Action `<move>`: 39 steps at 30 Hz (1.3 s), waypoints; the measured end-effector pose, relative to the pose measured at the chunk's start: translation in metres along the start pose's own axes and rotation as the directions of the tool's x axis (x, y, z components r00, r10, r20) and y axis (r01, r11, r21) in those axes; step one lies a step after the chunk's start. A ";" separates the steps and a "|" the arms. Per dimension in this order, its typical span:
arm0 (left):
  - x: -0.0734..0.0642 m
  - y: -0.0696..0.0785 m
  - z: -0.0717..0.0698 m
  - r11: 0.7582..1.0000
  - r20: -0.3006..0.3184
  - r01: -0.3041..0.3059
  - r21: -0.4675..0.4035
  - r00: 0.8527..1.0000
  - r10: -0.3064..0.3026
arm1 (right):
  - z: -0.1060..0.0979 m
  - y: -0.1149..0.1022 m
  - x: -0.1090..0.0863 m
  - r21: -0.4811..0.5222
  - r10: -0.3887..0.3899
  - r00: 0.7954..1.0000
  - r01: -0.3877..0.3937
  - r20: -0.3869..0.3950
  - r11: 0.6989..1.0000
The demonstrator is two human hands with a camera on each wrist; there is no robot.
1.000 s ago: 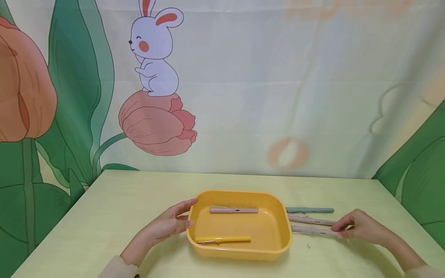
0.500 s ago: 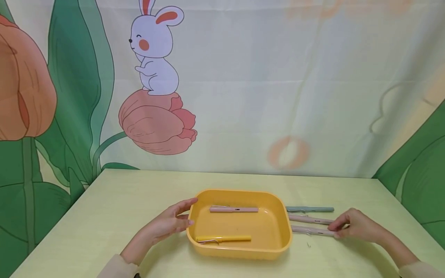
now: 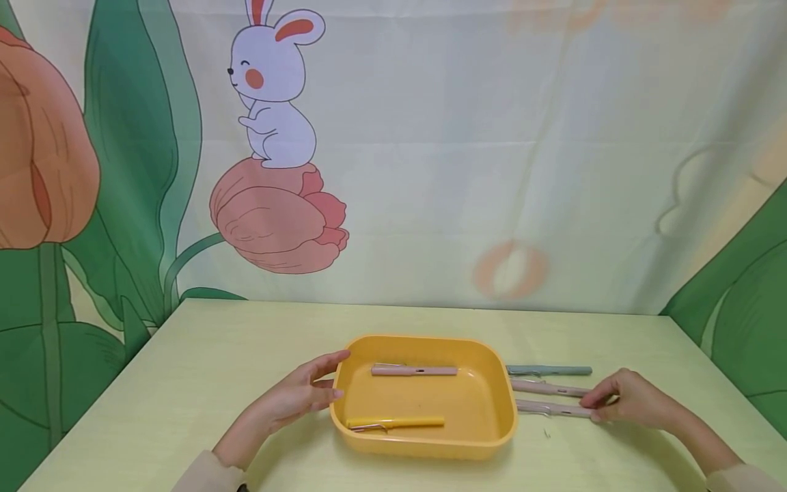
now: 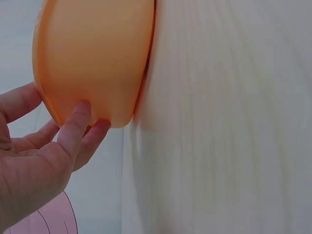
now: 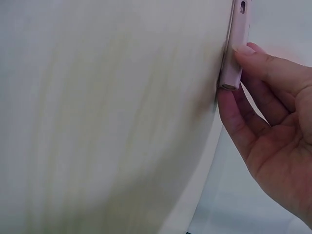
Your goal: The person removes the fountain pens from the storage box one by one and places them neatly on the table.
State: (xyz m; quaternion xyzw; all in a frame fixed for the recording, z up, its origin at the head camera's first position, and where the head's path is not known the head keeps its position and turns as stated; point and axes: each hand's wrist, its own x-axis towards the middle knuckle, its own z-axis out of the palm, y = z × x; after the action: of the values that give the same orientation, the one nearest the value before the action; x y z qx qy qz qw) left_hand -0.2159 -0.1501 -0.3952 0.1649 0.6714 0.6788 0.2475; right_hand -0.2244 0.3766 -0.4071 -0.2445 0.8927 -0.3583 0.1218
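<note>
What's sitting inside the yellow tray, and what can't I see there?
The tray holds a pink pen toward its far side and a yellow pen along its near side. The floor directly beneath each pen is covered.

Pink pen point(image 3: 562, 411) beside yellow tray point(image 3: 424, 391)

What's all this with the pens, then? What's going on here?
A person is sitting or standing at a table with a yellow tray and some pens. Their left hand rests against the tray's left end. Inside lie a pink pen and a yellow pen. Right of the tray lie a blue-green pen and two pinkish pens; the right hand is at their right ends, thumb on the nearer one.
</note>
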 end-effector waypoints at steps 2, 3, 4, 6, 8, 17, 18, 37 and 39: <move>0.000 0.000 0.000 1.000 0.001 -0.004 -0.001 1.000 0.004 | -0.001 0.001 -0.001 -0.010 -0.002 1.000 0.002 -0.008 1.000; 0.000 0.000 0.000 1.000 0.002 -0.004 -0.001 1.000 0.004 | -0.002 0.001 -0.002 -0.013 -0.003 1.000 0.003 -0.012 1.000; 0.000 0.000 0.000 1.000 0.002 -0.004 -0.002 1.000 0.004 | -0.003 0.001 -0.003 -0.020 -0.014 1.000 0.014 -0.017 1.000; 0.000 0.000 0.000 1.000 -0.001 0.000 -0.004 1.000 0.000 | -0.005 0.000 -0.005 -0.026 -0.031 0.999 0.030 -0.027 0.999; 0.000 0.000 0.000 1.000 0.000 0.003 -0.012 1.000 -0.003 | -0.008 -0.003 -0.007 -0.025 -0.033 0.999 0.032 -0.034 0.999; 0.001 -0.001 -0.001 1.000 0.001 0.001 -0.008 1.000 -0.001 | -0.012 -0.032 -0.007 0.083 -0.101 0.992 0.107 -0.078 0.991; 0.000 -0.001 -0.001 1.000 0.002 0.002 -0.008 1.000 -0.002 | -0.011 -0.038 -0.006 0.105 -0.109 0.991 0.117 -0.081 0.987; 0.001 0.000 0.001 1.000 0.009 0.004 -0.014 1.000 -0.004 | 0.042 -0.130 0.047 0.217 -0.205 0.977 0.214 -0.064 0.952; 0.001 -0.001 0.000 1.000 0.010 0.004 -0.013 1.000 -0.004 | 0.048 -0.135 0.054 0.212 -0.199 0.978 0.206 -0.057 0.955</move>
State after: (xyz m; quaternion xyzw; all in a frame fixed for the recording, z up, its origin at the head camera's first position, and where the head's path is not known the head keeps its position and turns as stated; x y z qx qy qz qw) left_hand -0.2163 -0.1494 -0.3961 0.1653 0.6659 0.6820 0.2531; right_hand -0.2043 0.2358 -0.3494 -0.3137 0.8205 -0.4684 0.0949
